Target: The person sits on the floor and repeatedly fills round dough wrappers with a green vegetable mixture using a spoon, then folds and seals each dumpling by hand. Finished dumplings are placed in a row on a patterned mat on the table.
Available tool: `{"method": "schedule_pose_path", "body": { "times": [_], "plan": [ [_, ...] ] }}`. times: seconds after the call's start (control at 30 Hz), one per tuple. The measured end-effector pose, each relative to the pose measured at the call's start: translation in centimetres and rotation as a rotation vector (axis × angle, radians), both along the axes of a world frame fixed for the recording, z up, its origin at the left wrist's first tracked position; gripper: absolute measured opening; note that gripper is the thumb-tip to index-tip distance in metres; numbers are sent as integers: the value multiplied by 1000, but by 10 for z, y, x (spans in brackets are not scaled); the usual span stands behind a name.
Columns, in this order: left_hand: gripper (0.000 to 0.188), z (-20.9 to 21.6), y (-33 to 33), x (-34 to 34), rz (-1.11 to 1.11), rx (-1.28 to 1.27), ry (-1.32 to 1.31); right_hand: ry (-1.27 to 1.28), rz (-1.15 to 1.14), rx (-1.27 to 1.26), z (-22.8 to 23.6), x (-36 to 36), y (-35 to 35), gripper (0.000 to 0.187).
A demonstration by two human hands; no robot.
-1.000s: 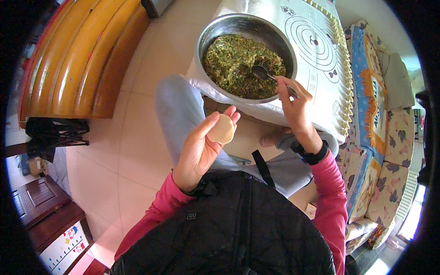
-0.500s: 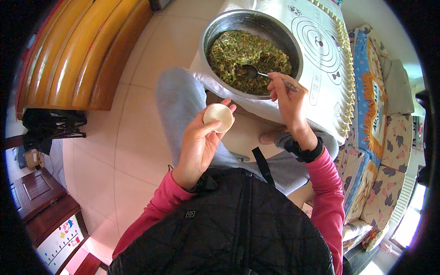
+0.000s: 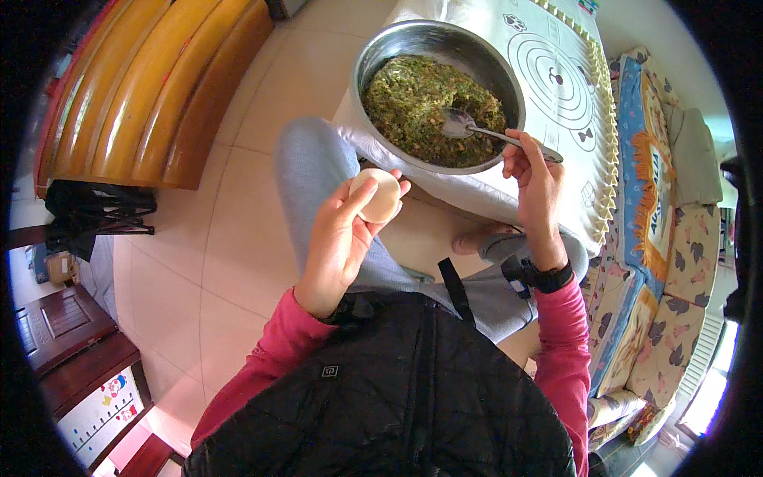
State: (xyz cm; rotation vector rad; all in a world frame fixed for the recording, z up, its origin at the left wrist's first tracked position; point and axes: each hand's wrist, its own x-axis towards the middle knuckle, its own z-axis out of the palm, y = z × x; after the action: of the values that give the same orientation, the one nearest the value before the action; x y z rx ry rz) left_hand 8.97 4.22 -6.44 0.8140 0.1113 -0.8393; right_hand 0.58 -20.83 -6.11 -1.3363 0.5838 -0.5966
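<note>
A round pale dumpling wrapper (image 3: 377, 196) lies across the fingers of my left hand (image 3: 340, 238), the thumb pressed on its face, in front of the bowl. My right hand (image 3: 537, 179) grips the handle of a metal spoon (image 3: 459, 124) at the bowl's right rim. The spoon's bowl rests over the green minced filling (image 3: 409, 87), next to a hollow in it; little or no filling shows on the spoon. That filling sits in a large stainless steel bowl (image 3: 477, 48), heaped toward the left.
The bowl stands on a white-covered table with a printed pastry mat (image 3: 548, 75). Rows of folded dumplings (image 3: 606, 135) line the mat's right edge. A patterned sofa (image 3: 675, 294) is beyond on the right, a glossy wooden piece of furniture (image 3: 159, 95) at upper left. My knees are below the table edge.
My right hand has moved right with the spoon, whose bowl has lifted out of the filling's hollow. My left hand has tilted the wrapper and shifted its thumb up onto it.
</note>
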Motion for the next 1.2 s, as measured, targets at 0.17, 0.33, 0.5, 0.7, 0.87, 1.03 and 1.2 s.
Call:
{"method": "schedule_pose_path", "body": {
  "times": [0.17, 0.33, 0.5, 0.7, 0.87, 1.03, 1.2],
  "plan": [
    [38, -5, -13, 5, 67, -50, -68, -72, -25, -103, 10, -13, -2, 29],
    [45, -2, -24, 7, 60, -191, 37, -71, -27, -117, 30, -35, 19, 31],
    [43, 11, -28, 2, 46, -205, 94, -77, 152, -427, 38, -60, 52, 28],
    [45, 19, -29, -3, -46, -235, 66, -234, 378, -1234, 36, -70, 51, 23],
    [47, 21, -28, -2, -86, -203, 125, -343, 516, -1551, 23, -74, 49, 35],
    [51, 19, -26, 3, -132, -283, 228, -311, 562, -1649, 16, -80, 42, 38],
    [50, 16, -26, 6, -99, -251, 236, -344, 551, -1598, 20, -89, 33, 35]
  ]
}}
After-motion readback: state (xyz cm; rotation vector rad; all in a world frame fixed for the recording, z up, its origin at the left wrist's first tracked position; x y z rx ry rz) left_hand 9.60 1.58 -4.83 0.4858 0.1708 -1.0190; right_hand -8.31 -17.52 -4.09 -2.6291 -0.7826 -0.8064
